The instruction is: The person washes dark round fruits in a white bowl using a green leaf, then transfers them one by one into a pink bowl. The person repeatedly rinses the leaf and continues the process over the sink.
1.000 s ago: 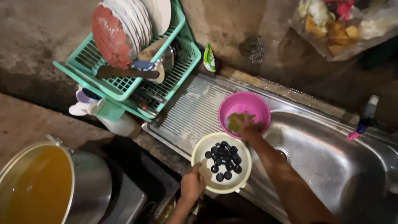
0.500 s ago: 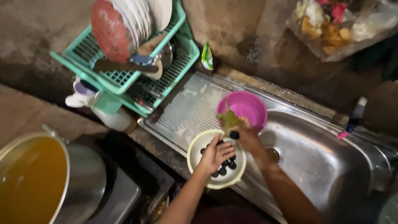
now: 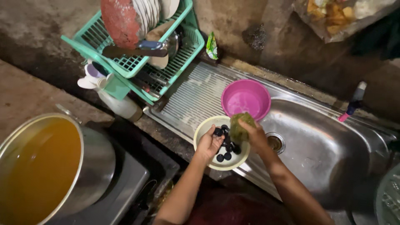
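A pale yellow bowl (image 3: pixel 204 130) sits on the front edge of the steel sink (image 3: pixel 325 146) and holds several small black round pieces (image 3: pixel 225 156). My left hand (image 3: pixel 209 143) reaches into the bowl, its fingertips pinching one black piece (image 3: pixel 218 132). My right hand (image 3: pixel 255 134) is over the bowl's right rim, closed on a green scouring sponge (image 3: pixel 239 126). A pink plastic bowl (image 3: pixel 246 99) stands just behind, on the ribbed drainboard.
A green dish rack (image 3: pixel 166 66) with plates and a knife stands at the back left. A large steel pot (image 3: pixel 98 160) of orange-brown liquid sits at the lower left. A white bottle (image 3: pixel 121 106) lies below the rack. A tap (image 3: pixel 353 104) rises right.
My left hand moved from the bowl's left rim into the bowl and picked up a black piece. My right hand brought the sponge from the pink bowl down over the yellow bowl.
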